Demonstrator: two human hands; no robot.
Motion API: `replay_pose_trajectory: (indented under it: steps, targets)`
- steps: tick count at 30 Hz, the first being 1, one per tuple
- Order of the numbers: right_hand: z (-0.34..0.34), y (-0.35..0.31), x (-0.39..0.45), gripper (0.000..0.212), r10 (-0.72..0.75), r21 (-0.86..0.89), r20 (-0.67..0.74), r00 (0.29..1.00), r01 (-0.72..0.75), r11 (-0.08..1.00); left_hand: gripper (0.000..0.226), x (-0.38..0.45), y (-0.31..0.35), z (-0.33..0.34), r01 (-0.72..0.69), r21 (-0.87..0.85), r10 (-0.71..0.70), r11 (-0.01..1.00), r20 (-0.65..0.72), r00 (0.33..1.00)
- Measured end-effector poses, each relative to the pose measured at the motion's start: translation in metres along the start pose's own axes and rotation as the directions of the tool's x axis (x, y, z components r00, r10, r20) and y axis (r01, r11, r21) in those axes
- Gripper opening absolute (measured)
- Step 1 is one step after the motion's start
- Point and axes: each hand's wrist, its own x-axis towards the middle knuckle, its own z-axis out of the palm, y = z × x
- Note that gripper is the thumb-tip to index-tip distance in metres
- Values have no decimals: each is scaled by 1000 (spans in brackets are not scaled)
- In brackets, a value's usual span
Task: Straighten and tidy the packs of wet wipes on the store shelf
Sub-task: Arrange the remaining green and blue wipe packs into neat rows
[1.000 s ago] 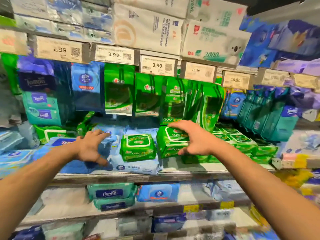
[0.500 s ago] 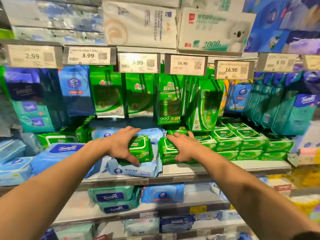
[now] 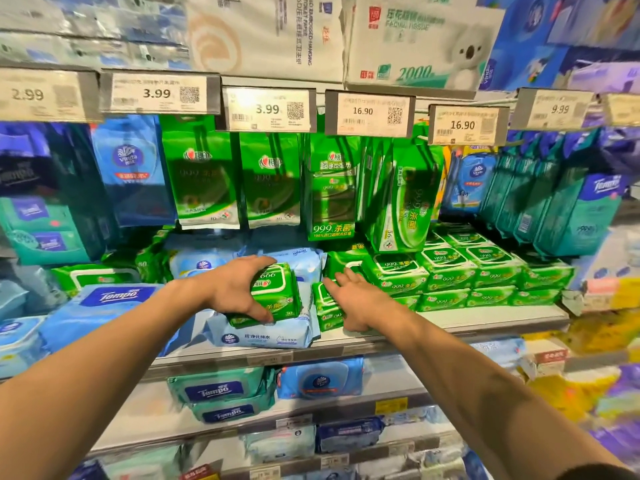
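Note:
My left hand grips a green wipes pack that lies tilted on top of a pale blue wipes pack near the shelf's front edge. To its right, my right hand rests with fingers spread on a short stack of green packs. Its thumb is at the stack's front. Further right, rows of the same green packs lie stacked two high. A large blue Tempo pack lies to the left of my left arm.
Green and blue pouches hang from hooks above the shelf, under price tags. Teal Tempo packs stand at the right. Lower shelves hold more blue and teal packs. Tissue cartons sit on top.
Both hands have come down from above onto the packs. The left hand has closed on the green pack atop the blue one; the right hand has settled on the green stack beside it.

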Motion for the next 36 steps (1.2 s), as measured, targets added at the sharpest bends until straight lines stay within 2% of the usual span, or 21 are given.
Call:
replay_pose_trajectory:
  steps: [4, 8, 11, 18, 20, 22, 24, 27, 36]
  targets:
    - [16, 2, 3, 92, 24, 55, 30, 999, -26, 998, 106, -2, 2, 0, -6, -1, 6, 1000, -23, 1000]
    - [28, 4, 2, 88, 57, 139, 6, 998, -57, 989, 116, -5, 3, 1, 10, 40, -8, 999, -34, 999]
    - [29, 1, 5, 91, 98, 137, -17, 995, -95, 986, 122, -8, 2, -1, 39, 89, -37, 995, -33, 999]
    - [32, -8, 1, 95, 204, 132, -87, 975, -192, 972, 121, -17, 2, -4, 55, 142, -47, 988, -62, 997]
    - [31, -12, 0, 100, 179, 100, -135, 974, -167, 981, 119, -18, 3, -4, 54, 161, -43, 985, -69, 997]
    - [32, -16, -2, 103, 69, 21, -176, 982, -66, 998, 117, -19, 3, -4, 53, 173, -40, 984, -76, 996]
    - [32, -19, -5, 90, 2, -42, -158, 987, -9, 999, 114, -18, 3, -4, 53, 173, -39, 983, -83, 996]
    - [29, -15, -5, 68, 37, -13, -150, 988, -39, 999, 107, -16, 3, -3, 44, 166, -32, 985, -77, 996]
    - [21, -6, -4, 55, 125, 72, -117, 985, -117, 991, 105, -19, 1, -5, 41, 133, -32, 990, -70, 997]
